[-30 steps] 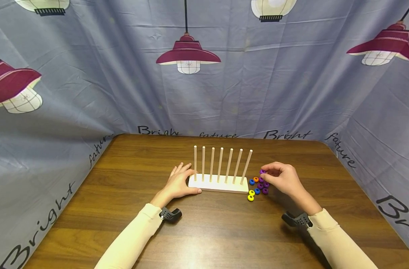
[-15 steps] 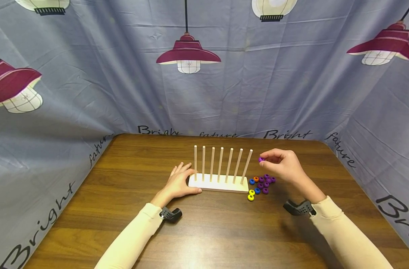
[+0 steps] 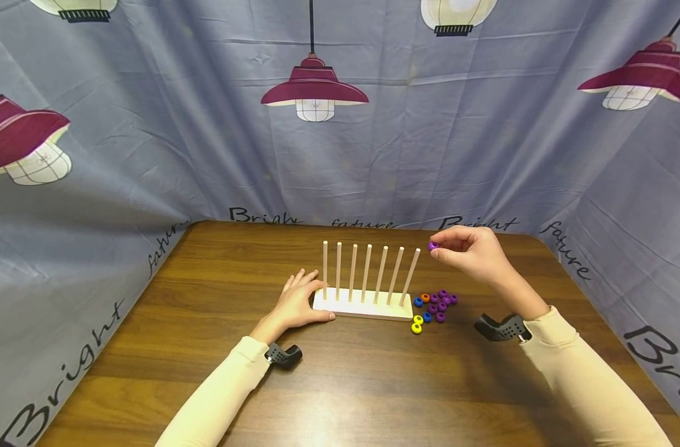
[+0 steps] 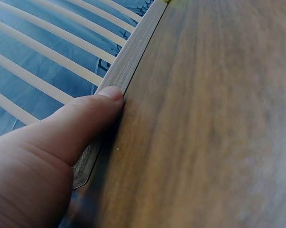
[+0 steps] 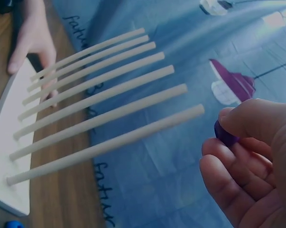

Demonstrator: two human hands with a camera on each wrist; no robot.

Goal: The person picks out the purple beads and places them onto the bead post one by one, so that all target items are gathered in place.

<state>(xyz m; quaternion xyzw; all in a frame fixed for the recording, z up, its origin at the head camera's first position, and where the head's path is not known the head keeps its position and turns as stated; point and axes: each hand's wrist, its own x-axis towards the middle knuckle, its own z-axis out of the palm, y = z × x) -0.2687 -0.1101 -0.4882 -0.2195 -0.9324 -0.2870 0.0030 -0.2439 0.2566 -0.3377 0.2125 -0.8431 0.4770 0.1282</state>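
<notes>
A pale wooden peg stand (image 3: 362, 308) with a row of several upright pegs sits on the table. At its left end my left hand (image 3: 297, 306) grips the base, the thumb along the front edge, as the left wrist view shows too. My right hand (image 3: 474, 251) pinches a purple bead (image 3: 433, 246) between thumb and fingertips. That bead is held in the air, level with the top of the rightmost peg (image 5: 109, 142) and just to its right. Every peg is bare. In the right wrist view the thumb hides part of the bead (image 5: 225, 134).
Right of the stand lie loose beads: several purple ones (image 3: 442, 307), two blue (image 3: 427, 317), two yellow (image 3: 417, 328) and one orange (image 3: 425, 298). The brown wooden table (image 3: 362, 385) ends at a printed blue-grey curtain (image 3: 457, 155) behind and at both sides.
My right hand has lifted the purple bead from the pile and carried it up to the height of the peg tops. The left hand and the peg stand stay where they were.
</notes>
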